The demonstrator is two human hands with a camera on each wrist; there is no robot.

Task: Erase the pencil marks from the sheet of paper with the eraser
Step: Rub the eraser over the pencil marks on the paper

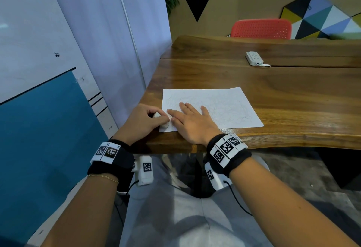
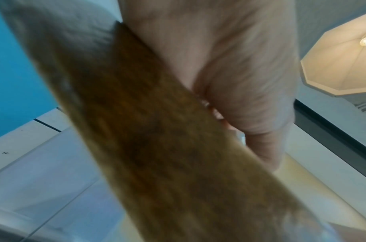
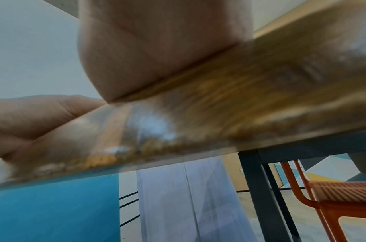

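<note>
A white sheet of paper covered in faint pencil scribbles lies near the front left corner of the wooden table. My left hand grips a small white eraser at the sheet's near left corner; a second white bit shows between its fingers. My right hand lies flat on the paper, fingers straight and spread, pressing it down beside the eraser. Both wrist views are blurred and show only my palms against the table edge; the eraser and paper are hidden there.
A white power strip lies at the back of the table. A red chair stands behind the far edge, also seen under the table. A wall with a white panel runs close along the left.
</note>
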